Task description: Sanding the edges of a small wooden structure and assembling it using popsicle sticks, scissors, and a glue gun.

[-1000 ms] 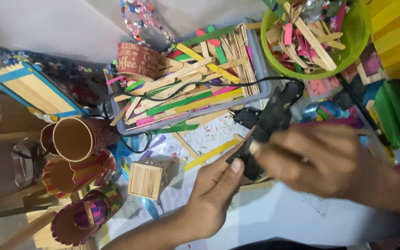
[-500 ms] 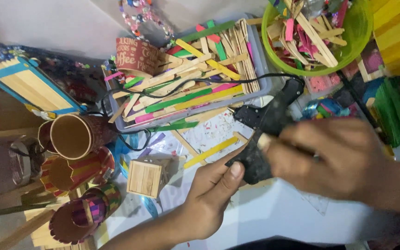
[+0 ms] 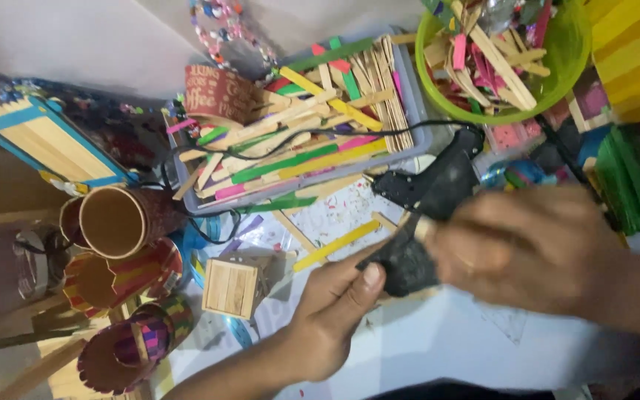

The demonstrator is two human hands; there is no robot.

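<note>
Glue gun (image 3: 427,215), black and worn, sits between a person's two bare hands over the near middle of a cluttered craft desk (image 3: 424,348). The right hand (image 3: 527,252), blurred, closes its grip around the gun's upper body, while the left hand (image 3: 335,311) presses thumb and fingers against the handle's lower end; both grips are shut on the tool. A black cord (image 3: 320,137) trails from the gun back over a grey tray (image 3: 416,126) heaped with plain and coloured craft sticks (image 3: 298,148). Behind the tray, toward the desk's far right corner, a green bowl (image 3: 557,81) holds more sticks. A loose yellow stick (image 3: 335,246) lies just beside the gun, and a small square stick panel (image 3: 230,287) rests near the left wrist. Along the left edge stand cardboard tube cups (image 3: 116,221) wrapped in coloured sticks.

Handling the gun well here likely means keeping fingers clear of the nozzle, which the pictures do not clearly show, steadying the handle with one hand, and watching that the cord does not drag sticks off the tray.
</note>
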